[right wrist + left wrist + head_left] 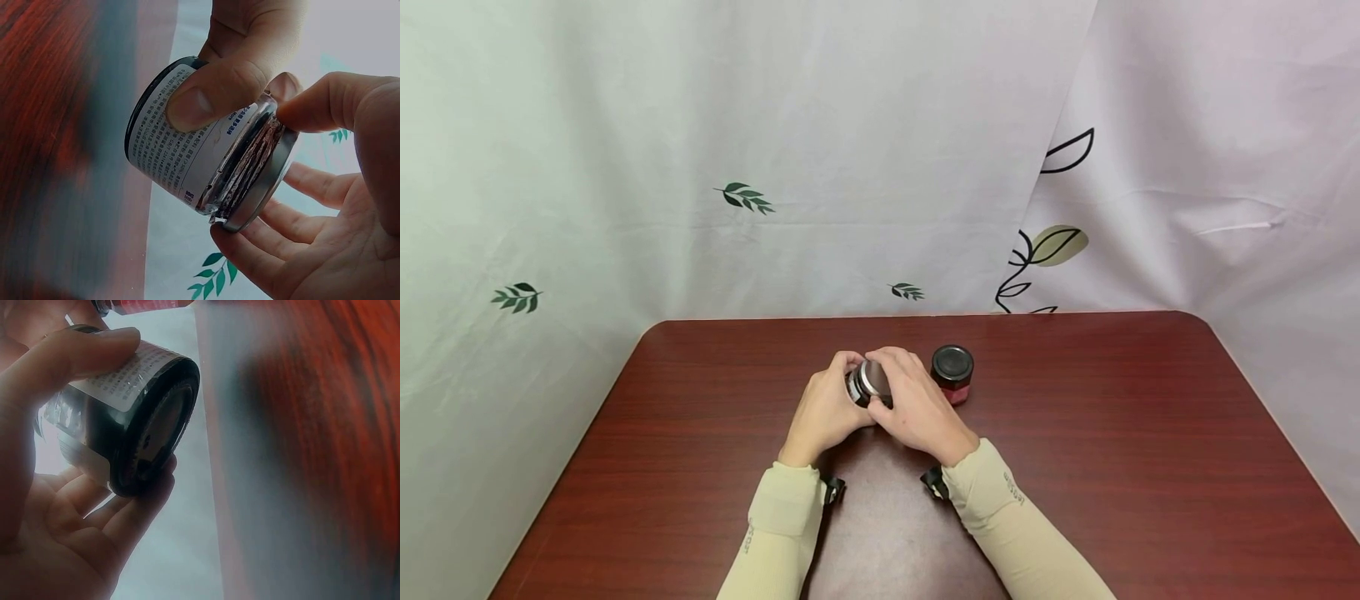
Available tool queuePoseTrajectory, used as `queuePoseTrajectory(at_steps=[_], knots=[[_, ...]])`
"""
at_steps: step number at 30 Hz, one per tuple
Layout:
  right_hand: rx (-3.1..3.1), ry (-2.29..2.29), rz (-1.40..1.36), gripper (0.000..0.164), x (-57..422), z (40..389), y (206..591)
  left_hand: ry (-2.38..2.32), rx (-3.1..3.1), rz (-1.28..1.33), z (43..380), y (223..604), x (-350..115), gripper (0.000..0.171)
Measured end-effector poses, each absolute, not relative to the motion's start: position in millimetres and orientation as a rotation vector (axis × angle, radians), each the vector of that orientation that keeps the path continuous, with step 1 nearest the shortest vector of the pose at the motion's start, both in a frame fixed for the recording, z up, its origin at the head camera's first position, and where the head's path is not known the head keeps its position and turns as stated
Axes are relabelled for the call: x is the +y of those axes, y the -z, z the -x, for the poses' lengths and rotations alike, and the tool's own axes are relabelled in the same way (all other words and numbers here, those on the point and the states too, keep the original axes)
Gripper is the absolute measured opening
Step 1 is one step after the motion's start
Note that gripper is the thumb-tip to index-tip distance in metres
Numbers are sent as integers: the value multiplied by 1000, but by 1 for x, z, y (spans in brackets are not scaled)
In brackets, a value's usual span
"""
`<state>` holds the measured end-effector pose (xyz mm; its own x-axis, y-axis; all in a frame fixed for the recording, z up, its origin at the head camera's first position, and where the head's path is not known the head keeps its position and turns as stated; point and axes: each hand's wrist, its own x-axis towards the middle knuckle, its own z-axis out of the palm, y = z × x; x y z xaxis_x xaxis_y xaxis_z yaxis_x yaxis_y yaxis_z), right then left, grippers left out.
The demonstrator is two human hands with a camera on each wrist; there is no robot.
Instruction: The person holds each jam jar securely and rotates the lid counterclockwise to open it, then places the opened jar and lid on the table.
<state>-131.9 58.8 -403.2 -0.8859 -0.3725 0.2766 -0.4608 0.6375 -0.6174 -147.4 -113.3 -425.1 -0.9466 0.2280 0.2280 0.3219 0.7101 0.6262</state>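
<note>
A dark glass jar with a printed white label is held tilted above the table between both hands. My left hand grips the jar body, its thumb across the label; in the left wrist view the jar's dark base faces outward. At the other end, the fingers and thumb of my right hand pinch the rim of the silver metal lid. The lid sits on the jar's mouth, and crinkled clear wrap shows just below it.
Just right of the right hand, a second jar with a black lid and red lower part stands upright on the reddish-brown wooden table. A pale curtain with leaf prints hangs behind the table's far edge.
</note>
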Motion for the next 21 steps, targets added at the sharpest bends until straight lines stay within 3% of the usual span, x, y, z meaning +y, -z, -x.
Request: queuePoseTrajectory(at_steps=[21], knots=[[-2727, -1088, -694, 56, 59, 133, 404, 1052, -2789, 440, 148, 426, -114, 66]])
